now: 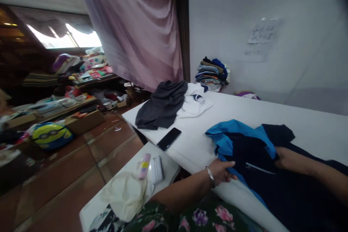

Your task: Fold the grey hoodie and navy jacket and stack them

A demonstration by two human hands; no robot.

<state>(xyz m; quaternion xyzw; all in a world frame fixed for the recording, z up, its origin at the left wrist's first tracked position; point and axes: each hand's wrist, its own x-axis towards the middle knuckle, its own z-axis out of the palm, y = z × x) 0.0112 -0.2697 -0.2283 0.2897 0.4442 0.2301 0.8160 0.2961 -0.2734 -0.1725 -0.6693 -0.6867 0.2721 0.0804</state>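
A navy and bright blue garment (250, 152) lies spread on the white table (187, 156), its blue part bunched at the far left end. It may be a jacket or a shirt; a thin pale line crosses the navy cloth. My left hand (221, 171), with a silver bangle at the wrist, pinches the garment's near blue edge between thumb and fingers. Farther right, my right hand (288, 159) is closed on the navy cloth beside a blue band, its fingertips partly hidden by the fabric. The lower part of the garment runs out toward the bottom right.
A dark grey garment (163, 105) and a white one (194, 101) lie at the table's far left, near a black phone (169, 139). A lower side table (95, 203) holds cream cloth (123, 192) and small items. Folded clothes (212, 74) are stacked by the wall.
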